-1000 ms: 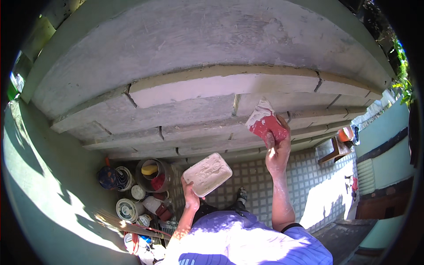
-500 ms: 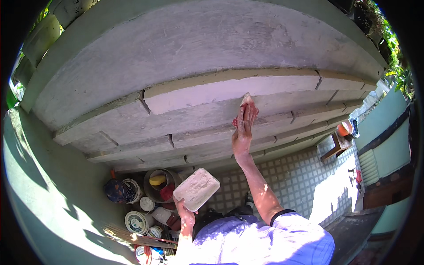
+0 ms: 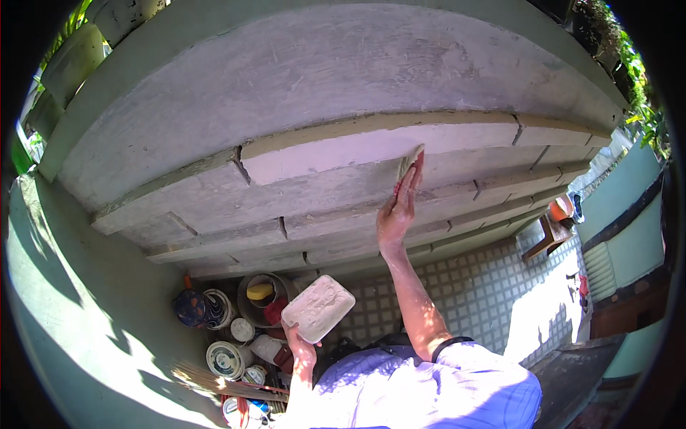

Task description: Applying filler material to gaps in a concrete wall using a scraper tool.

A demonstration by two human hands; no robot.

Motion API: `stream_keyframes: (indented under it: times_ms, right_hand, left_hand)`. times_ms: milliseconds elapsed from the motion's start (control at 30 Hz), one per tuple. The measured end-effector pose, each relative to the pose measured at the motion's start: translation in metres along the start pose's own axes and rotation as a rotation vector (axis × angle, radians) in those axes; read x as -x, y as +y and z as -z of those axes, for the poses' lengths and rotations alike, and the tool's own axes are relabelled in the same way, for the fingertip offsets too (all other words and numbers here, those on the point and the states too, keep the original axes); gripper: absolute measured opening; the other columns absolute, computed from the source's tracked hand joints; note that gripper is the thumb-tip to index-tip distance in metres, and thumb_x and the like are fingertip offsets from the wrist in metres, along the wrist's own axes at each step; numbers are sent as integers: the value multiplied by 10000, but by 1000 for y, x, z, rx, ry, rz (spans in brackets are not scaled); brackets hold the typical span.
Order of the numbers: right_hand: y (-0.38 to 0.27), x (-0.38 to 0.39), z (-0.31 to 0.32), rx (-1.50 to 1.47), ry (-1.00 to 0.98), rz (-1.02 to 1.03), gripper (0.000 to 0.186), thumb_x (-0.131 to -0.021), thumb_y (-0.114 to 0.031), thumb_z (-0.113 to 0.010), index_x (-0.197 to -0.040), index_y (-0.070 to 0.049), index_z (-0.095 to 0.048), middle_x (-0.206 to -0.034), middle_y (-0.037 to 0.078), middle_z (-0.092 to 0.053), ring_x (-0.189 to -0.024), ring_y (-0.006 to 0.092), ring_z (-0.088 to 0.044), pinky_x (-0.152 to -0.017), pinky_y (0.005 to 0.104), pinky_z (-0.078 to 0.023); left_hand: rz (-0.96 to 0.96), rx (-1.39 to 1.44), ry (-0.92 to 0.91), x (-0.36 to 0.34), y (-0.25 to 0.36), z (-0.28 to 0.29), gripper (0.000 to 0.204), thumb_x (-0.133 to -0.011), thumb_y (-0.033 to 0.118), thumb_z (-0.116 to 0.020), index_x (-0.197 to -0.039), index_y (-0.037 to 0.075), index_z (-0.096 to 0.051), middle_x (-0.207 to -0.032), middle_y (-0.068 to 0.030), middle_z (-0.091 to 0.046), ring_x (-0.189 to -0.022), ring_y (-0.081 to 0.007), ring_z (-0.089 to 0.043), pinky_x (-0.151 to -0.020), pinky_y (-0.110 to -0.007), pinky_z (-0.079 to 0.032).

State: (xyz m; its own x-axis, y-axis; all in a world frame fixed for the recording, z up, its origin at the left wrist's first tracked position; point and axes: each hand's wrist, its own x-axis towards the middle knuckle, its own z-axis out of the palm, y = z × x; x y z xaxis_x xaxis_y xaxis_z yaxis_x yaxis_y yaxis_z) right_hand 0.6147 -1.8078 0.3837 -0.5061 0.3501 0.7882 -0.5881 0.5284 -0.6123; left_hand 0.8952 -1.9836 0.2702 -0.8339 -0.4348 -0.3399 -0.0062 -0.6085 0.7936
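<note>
My left hand (image 3: pixel 300 344) grips the near left corner of a pale rectangular tub (image 3: pixel 318 309), which is filled with thick whitish paste. In my right hand (image 3: pixel 397 218) is a small flat spreader (image 3: pixel 410 163), pale on its face and red along its edge, smeared with paste. Its tip meets the lower edge of a smooth whitish band (image 3: pixel 336 154) on the grey wall (image 3: pixel 300 79). My right fingers lie stretched along the back of the spreader, partly hiding it.
Stepped ledges with dark vertical gaps run along the wall. Lower left, several paint buckets (image 3: pixel 226 360), a round basin (image 3: pixel 250 314) with a yellow sponge (image 3: pixel 259 292), and a broom (image 3: pixel 214 382) crowd together. A wooden stool (image 3: pixel 547 237) stands far right on the tiled floor (image 3: pixel 464 286).
My right hand has turned, so the spreader now stands more edge-on to my view, and its tip has shifted slightly right and up. My left hand keeps the tub nearly in place.
</note>
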Motion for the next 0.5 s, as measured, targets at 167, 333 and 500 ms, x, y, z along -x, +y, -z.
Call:
stream_keyframes:
  times_ms: [167,333,500]
  right_hand:
    - [-47,26,-47,-114,-238,157,809,-700,241,-398,-1473,8,-340,-1551,251,-245,-1446,415,-199,-1185,492,-172]
    - [-89,45,-25,-460,-284,113,672,-807,212,-422,-1450,20,-382,-1491,240,-381,-1355,354,-426,-1057,375,-413]
    - [-62,44,12,-340,-53,-97,596,-898,164,-389,-1473,14,-343,-1494,237,-380,-1369,342,-412,-1026,335,-420]
  left_hand:
    - [37,4,14,-1,-11,-2,605,-830,350,-487,-1391,186,-332,-1255,-92,-558,-967,-262,-670,-362,-280,-472]
    - [32,3,7,-2,-22,5,599,-834,362,-482,-1386,183,-335,-1255,-95,-561,-970,-265,-669,-370,-281,-469]
    - [5,-3,21,8,-15,-4,586,-836,377,-479,-1371,179,-346,-1240,-95,-568,-948,-260,-672,-374,-278,-467]
